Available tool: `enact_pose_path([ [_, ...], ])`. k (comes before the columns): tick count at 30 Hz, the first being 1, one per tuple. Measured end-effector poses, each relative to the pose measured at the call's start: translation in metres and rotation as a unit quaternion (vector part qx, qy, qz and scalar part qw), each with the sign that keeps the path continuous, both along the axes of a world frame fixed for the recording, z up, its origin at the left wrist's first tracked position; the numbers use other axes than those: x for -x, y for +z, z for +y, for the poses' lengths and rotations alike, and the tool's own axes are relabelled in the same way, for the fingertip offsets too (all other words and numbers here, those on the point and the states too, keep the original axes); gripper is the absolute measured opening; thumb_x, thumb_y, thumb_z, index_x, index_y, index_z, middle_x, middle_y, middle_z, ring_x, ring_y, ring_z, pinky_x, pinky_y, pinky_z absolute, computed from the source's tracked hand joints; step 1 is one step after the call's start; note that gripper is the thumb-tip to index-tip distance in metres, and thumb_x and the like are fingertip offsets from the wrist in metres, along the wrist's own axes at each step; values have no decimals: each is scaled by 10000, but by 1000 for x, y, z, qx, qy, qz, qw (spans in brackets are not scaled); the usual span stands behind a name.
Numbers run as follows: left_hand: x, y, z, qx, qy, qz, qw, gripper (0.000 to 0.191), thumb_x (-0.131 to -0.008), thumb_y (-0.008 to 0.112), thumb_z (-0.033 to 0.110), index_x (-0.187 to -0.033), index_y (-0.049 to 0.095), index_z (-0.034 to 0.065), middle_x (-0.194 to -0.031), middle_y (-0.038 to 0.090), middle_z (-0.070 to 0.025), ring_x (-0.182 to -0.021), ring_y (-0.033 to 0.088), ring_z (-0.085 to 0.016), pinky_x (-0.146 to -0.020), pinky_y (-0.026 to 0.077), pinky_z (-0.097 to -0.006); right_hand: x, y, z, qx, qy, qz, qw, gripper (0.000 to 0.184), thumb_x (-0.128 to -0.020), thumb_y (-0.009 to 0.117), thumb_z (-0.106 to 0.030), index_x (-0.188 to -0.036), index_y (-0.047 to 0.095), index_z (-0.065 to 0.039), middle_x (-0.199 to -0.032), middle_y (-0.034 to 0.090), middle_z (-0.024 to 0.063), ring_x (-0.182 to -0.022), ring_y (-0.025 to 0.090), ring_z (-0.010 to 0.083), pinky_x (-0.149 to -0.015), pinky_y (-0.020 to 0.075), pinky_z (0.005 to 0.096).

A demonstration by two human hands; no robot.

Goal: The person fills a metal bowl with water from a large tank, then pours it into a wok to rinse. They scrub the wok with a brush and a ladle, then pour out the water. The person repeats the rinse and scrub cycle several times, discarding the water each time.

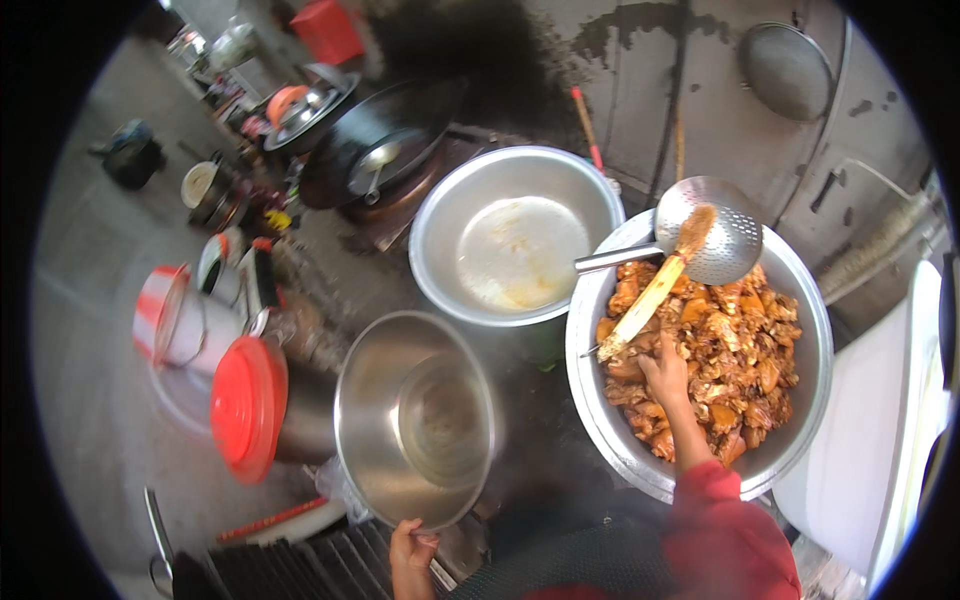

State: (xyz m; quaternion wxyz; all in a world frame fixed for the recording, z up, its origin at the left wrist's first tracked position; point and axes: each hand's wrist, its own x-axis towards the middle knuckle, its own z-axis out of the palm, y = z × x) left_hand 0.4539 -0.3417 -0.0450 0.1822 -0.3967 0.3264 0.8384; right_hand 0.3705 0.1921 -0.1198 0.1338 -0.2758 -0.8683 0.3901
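My left hand (pixel 413 546) grips the near rim of a stainless steel basin (pixel 360 405), which is tilted and holds no food. My right hand (pixel 666 375) reaches into a large aluminium basin (pixel 814 337) of brown, sauce-coated meat pieces (pixel 739 360). Its fingertips touch the meat; whether they hold a piece is hidden. Just beyond that hand, a brush (pixel 649 304) with a pale handle and brown bristles lies slantwise over the meat. A perforated steel skimmer (pixel 724 247) rests across the basin's far rim, partly under the bristles.
Ahead stands another wide metal basin (pixel 480 217) with stained liquid or residue. A black wok (pixel 352 142) with a ladle (pixel 379 161) sits beyond it. Left are a red-lidded pot (pixel 247 409) and a bucket (pixel 176 319). A white tub (pixel 847 442) stands at right.
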Motion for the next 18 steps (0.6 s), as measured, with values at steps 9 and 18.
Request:
enact_pose_path([
  [9,187,-41,-70,74,-257,-17,963,189,-799,615,186,-933,604,53,-815,641,-93,-609,552,-139,-513,464,-267,116,-4,-18,60,-228,-259,937,864,-756,657,-557,-1275,367,71,-1023,651,245,-975,643,361,-812,505,444],
  [18,330,-72,-43,146,-365,-55,918,178,-808,589,141,-951,590,35,-864,629,-95,-678,558,-140,-580,474,-260,111,-1,-37,377,-337,110,856,583,-695,730,-249,-1154,510,34,-954,641,174,-880,627,257,-768,516,383],
])
